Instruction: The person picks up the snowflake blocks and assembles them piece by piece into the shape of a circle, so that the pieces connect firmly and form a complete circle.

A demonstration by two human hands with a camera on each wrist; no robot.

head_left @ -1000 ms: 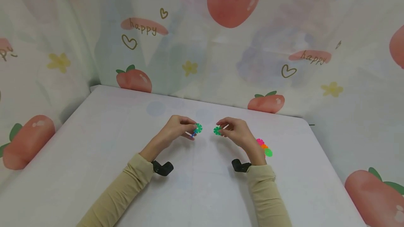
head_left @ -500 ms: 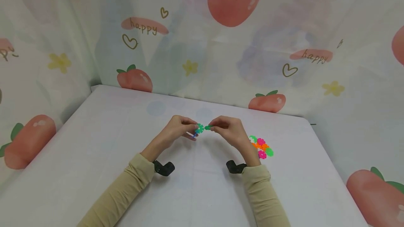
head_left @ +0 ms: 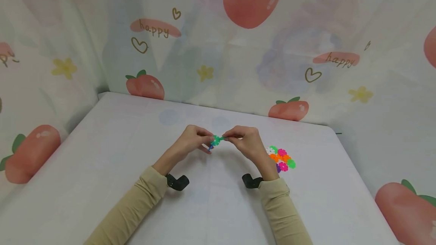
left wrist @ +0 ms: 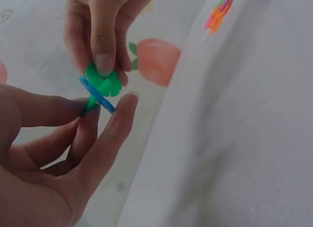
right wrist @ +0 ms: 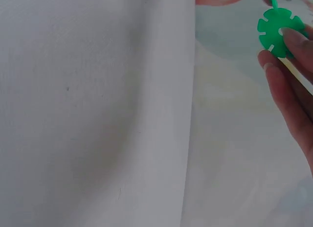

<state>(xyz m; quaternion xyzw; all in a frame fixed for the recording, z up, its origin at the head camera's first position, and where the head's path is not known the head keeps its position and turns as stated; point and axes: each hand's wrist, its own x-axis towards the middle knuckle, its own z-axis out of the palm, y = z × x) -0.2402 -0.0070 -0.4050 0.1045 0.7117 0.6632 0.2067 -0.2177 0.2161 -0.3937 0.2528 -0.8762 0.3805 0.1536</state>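
Note:
Between thumb and fingers, my left hand (head_left: 194, 139) pinches a green snowflake disc (head_left: 216, 140) that has a blue snowflake disc (left wrist: 98, 95) joined to it. My right hand (head_left: 243, 139) pinches another green snowflake disc (right wrist: 279, 32) by its edge. In the right wrist view its rim slots show, and its upper edge meets the left hand's green piece. The two green discs stand crosswise to each other and touch; how deep the slots interlock cannot be told. Both hands are above the table.
On the white table (head_left: 211, 207), a loose pile of snowflake discs (head_left: 282, 158) in pink, orange, green, white and purple lies right of the right forearm. A printed cloth hangs behind the table's far edge. Each wrist carries a black camera (head_left: 178, 182).
My right hand has moved left with its green disc, turning it edge-on, until it meets the left hand's disc. The left hand has barely moved. More of the pile now shows.

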